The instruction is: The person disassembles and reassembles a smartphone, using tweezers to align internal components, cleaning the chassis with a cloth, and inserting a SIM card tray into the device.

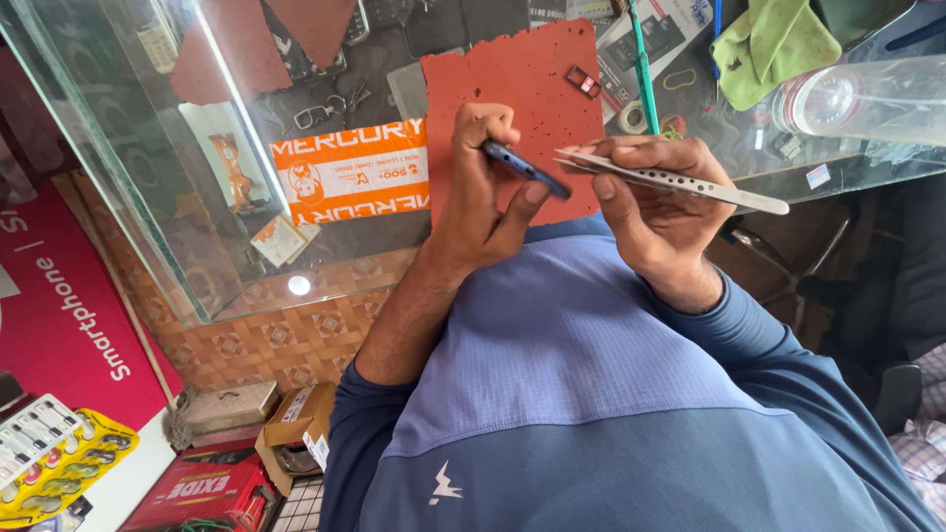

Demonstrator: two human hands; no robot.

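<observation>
Glass counter (177,197) fills the far side of the view, with a red work mat (532,89) lying on it and a green cloth (774,44) and a clear plastic jar (867,99) at the far right. Near the mat's near edge, the left hand (483,197) grips a slim blue phone (525,169) edge-on, fingers curled around it and thumb pressing its side. The right hand (660,212) is closed on metal tweezers (680,180), tips pointing left, just beside the phone's edge. Judged from this, a firm left-hand hold and a light, level approach with the tips suit such fine work.
</observation>
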